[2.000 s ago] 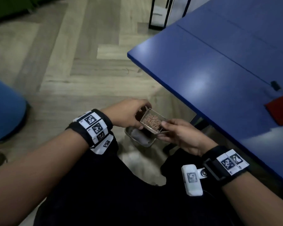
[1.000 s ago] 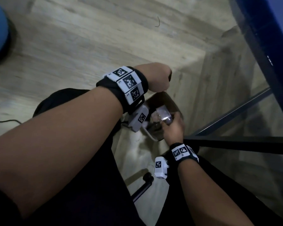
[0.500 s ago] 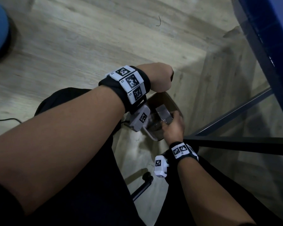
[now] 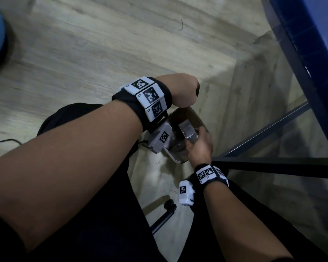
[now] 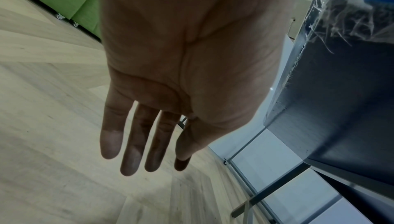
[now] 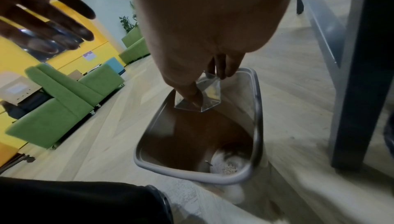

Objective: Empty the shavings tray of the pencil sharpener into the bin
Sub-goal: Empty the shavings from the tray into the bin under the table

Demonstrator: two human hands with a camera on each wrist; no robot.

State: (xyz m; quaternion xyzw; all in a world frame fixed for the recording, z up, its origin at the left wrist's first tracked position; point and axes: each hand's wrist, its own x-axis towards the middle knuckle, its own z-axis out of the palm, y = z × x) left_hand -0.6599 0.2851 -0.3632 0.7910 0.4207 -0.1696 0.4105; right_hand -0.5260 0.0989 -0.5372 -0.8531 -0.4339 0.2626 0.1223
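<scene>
The clear tray [image 6: 197, 96] is pinched by the right hand [image 4: 200, 146] at frame centre in the head view, thumb on one wall and fingers [image 6: 222, 66] on the opposite one, and is held tipped, mouth down, directly over the bin [image 6: 259, 109]. In the right wrist view a small heap of shavings [image 6: 229, 168] is seen at the bin's bottom, lower centre-right, so the dump is judged mostly done; whether bits cling inside the tray cannot be told, as its walls are glary. The left hand [image 5: 162, 79] is kept empty, fingers straight and slightly spread, hovering just above and to the upper left of the bin, w/ nothing touched. For the step to be done well, the tray should be kept low, its mouth inside the rim, so dust is not scattered on the wood floor [image 4: 102, 44]; a light tap or shake w/ the free hand is likely needed to loosen residue. The pinch should be kept firm, since slick plastic can slip into the bin. The blue table [image 4: 311, 35], upper right, is close, so any lift back should be made clear of its edge and frame.
</scene>
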